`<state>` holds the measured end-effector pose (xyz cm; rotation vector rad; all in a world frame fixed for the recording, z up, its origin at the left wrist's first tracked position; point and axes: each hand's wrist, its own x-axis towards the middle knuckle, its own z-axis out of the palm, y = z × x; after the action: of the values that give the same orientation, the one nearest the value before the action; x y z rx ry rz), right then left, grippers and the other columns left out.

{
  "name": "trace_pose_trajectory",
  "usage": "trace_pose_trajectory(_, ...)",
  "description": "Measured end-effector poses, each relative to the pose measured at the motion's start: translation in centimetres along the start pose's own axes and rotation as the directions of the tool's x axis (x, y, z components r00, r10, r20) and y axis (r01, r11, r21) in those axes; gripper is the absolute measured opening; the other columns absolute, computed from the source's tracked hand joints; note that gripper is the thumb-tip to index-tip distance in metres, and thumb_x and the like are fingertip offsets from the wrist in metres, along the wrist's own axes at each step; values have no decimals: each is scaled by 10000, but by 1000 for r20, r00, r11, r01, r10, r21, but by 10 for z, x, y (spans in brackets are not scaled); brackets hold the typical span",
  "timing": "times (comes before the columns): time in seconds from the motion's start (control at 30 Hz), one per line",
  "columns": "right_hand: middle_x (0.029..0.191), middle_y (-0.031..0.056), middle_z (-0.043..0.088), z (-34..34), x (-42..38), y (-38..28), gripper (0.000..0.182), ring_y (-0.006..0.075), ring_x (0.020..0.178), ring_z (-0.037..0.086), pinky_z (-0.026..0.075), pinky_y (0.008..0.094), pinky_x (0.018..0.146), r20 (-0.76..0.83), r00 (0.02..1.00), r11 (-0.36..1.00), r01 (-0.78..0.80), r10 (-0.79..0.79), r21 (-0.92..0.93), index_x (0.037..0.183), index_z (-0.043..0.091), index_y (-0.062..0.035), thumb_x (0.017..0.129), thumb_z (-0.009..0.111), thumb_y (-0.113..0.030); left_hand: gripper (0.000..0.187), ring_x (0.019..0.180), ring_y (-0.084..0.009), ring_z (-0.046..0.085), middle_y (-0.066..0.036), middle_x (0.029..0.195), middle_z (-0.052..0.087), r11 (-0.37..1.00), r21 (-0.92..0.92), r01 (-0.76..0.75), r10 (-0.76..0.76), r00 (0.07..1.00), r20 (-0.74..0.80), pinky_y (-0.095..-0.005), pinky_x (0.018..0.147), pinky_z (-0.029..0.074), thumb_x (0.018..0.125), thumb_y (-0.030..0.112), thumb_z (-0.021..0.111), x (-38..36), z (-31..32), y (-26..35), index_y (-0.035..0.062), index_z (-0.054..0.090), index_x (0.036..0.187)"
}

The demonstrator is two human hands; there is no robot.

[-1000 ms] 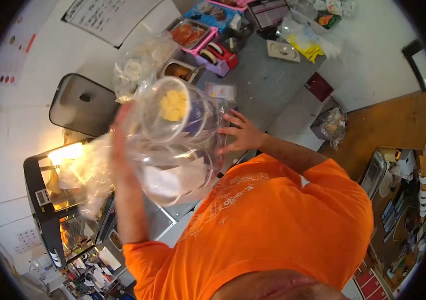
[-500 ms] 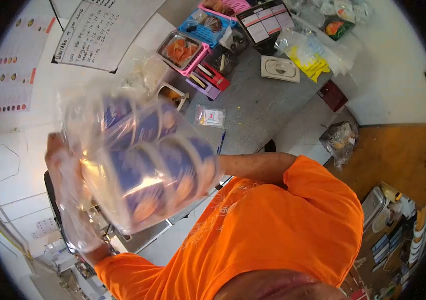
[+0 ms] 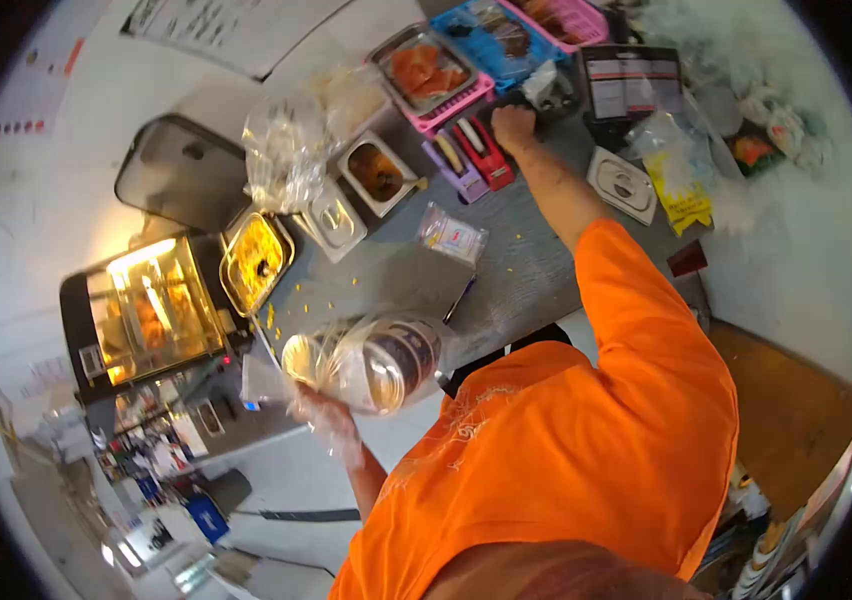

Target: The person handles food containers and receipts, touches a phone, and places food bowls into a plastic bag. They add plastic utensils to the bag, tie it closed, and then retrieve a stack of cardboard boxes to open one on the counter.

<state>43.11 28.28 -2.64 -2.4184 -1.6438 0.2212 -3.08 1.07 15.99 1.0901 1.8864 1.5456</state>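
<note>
My left hand (image 3: 326, 412), in a clear plastic glove, grips a clear plastic bag (image 3: 351, 350) over the front edge of the counter. Inside it lie blue-and-white paper cups (image 3: 401, 355) on their sides, partly blurred by the film. My right hand (image 3: 514, 125) reaches to the back of the counter with its fingers curled, beside a dark object (image 3: 544, 108). What it grips, if anything, is hidden. A red tape dispenser (image 3: 484, 155) and a purple tape dispenser (image 3: 456, 172) stand just in front of that hand.
A lit glass warmer (image 3: 156, 310) stands left, near a metal pan of yellow food (image 3: 256, 262). A metal container (image 3: 376, 172), its lid (image 3: 331, 222) and a small plastic packet (image 3: 453, 236) lie on the counter (image 3: 526, 260). Food baskets (image 3: 511, 45) line the back.
The bag of cups has come down and right, held by my left hand. My right hand has left the bag and reached up to the back of the counter. The view has shifted.
</note>
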Motion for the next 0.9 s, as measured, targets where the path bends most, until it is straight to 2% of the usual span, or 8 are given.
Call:
trace_pose_trajectory(0.1, 986, 175, 660, 11, 3, 5, 192, 361, 925, 639, 520, 446, 770, 103, 992, 994, -83, 75, 72, 903, 692, -91, 798, 552, -170, 262, 630, -157, 508, -36, 701, 563, 775, 480, -410, 415, 904, 103, -348, 547, 429, 932, 184, 459, 29, -18, -95, -11, 600, 830)
trace_pose_trajectory(0.2, 979, 185, 658, 12, -2, 7, 170, 369, 931, 632, 516, 452, 769, 30, 994, 990, -109, 107, 84, 867, 701, -92, 797, 563, -163, 216, 593, -159, 510, -49, 674, 562, 808, 237, -540, 521, 842, 141, -352, 517, 407, 909, 165, 486, 39, 7, -106, -7, 597, 840)
trace_pose_trajectory(0.3, 1011, 208, 645, 4, -3, 16, 217, 368, 958, 625, 516, 441, 791, 48, 980, 939, -198, 193, 283, 944, 664, -68, 819, 579, -223, 419, 1082, -197, 522, -109, 1218, 520, 943, -326, 73, -23, 988, 153, -288, 923, 437, 934, 241, 491, 42, 8, -118, -60, 468, 1224)
trace_pose_trajectory(0.37, 1010, 218, 642, -27, -23, 16, 195, 328, 887, 657, 525, 393, 763, 99, 995, 909, -67, 29, 412, 984, 618, -33, 860, 564, -173, 379, 933, -213, 564, -136, 1079, 588, 953, 171, -251, 192, 934, 300, -309, 819, 450, 917, 282, 529, 50, 2, -102, -40, 556, 1115)
trace_pose_trajectory(0.43, 921, 152, 658, -49, -50, -10, 147, 229, 771, 674, 532, 343, 682, -575, 773, 492, 404, 268, 772, 1003, 574, -9, 902, 524, -103, 359, 770, -225, 587, -163, 921, 641, 652, 501, -569, 380, 817, 433, -334, 699, 451, 903, 332, 559, 51, -5, -68, -6, 638, 993)
trace_pose_trajectory(0.6, 845, 46, 622, -129, -198, -165, 187, 121, 708, 616, 491, 251, 574, 62, 949, -10, -69, -308, 998, 1074, 604, -61, 905, 539, -108, 295, 671, -219, 542, -122, 746, 594, 882, 452, -132, -181, 792, 583, -372, 626, 414, 891, 307, 575, 63, -36, -49, 15, 611, 861)
trace_pose_trajectory(0.77, 722, 117, 675, -79, -281, -282, 158, 127, 615, 640, 483, 281, 555, 109, 663, 311, 195, -741, 930, 912, 662, 1, 833, 620, -129, 268, 752, -149, 533, -81, 814, 610, 977, 213, -22, -114, 790, 603, -333, 674, 425, 890, 280, 598, 52, -40, -34, 14, 621, 912)
trace_pose_trajectory(0.9, 728, 126, 673, -65, -276, -286, 218, 166, 640, 644, 488, 309, 596, 81, 737, 451, 318, -671, 834, 883, 667, -3, 806, 654, -206, 219, 753, -202, 585, -115, 845, 648, 872, 157, -464, 256, 706, 660, -351, 676, 445, 854, 226, 645, 64, -53, -68, 19, 631, 924)
